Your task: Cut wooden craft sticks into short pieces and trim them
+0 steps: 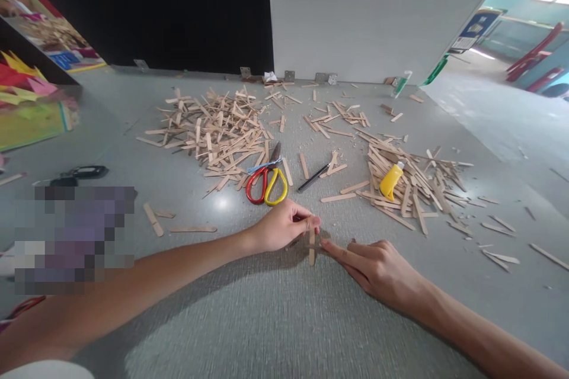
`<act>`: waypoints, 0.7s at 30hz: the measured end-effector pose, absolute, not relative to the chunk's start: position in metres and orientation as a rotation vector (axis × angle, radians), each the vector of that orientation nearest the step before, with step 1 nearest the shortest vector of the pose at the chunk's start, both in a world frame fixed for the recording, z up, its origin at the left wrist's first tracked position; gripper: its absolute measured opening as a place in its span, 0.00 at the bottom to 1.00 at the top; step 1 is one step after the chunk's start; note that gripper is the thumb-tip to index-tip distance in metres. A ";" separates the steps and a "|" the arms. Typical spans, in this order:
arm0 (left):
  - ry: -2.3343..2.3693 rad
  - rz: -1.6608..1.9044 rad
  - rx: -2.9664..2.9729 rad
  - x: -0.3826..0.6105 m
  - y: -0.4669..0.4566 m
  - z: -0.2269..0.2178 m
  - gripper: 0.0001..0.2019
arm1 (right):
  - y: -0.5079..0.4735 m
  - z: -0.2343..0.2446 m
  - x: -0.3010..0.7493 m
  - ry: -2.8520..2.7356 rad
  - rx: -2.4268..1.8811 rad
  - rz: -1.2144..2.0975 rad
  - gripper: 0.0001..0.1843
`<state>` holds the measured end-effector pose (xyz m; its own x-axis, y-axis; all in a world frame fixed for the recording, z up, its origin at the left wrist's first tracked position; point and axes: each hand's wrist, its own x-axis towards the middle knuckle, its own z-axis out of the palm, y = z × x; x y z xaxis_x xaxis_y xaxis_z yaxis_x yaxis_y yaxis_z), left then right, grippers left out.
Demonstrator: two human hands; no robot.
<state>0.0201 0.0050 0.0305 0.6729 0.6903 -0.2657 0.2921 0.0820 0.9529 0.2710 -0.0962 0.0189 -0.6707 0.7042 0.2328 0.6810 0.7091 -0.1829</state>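
Yellow bottle (391, 182), contents hidden, lies on wooden sticks (383, 160).

Clock centred on mid-view. Grey surface (249, 320), finely ribbed. 10 o'clock: big tangled heap of wooden sticks (213, 130). 3: second stick pile (415, 192), strays running out to 4. Between 1 and 2: thinner loose scatter (340, 113). Hub: scissors (265, 185), one red loop, one yellow, blades to 12, light-blue tie on them; near their 3 o'clock side, black pen-like tool (313, 178), slanted 2-to-8. 9: dark key-fob-like item (89, 172). 8: loose sticks (193, 229). 12, far edge: white scrap (269, 77). 2, far edge: white-and-green tube (402, 84), tilted.
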 end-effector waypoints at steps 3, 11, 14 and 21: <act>0.847 0.366 1.492 0.021 0.005 0.031 0.22 | -0.096 0.021 0.270 -2.614 -1.116 0.086 0.28; 0.847 0.497 1.431 0.021 0.001 0.034 0.22 | -0.093 0.021 0.273 -2.509 -0.952 0.039 0.28; 0.791 0.635 1.313 0.018 0.000 0.047 0.20 | -0.094 0.022 0.273 -2.319 -0.972 -0.045 0.33; 0.700 0.726 1.266 0.007 -0.006 0.080 0.09 | -0.095 0.026 0.273 -1.986 -1.239 -0.312 0.28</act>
<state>0.0074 -0.0063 0.0797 0.5930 0.8026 -0.0644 -0.0936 0.1482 0.9845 0.2727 -0.0945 0.0256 -0.2399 0.6620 0.7100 0.8479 0.4991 -0.1788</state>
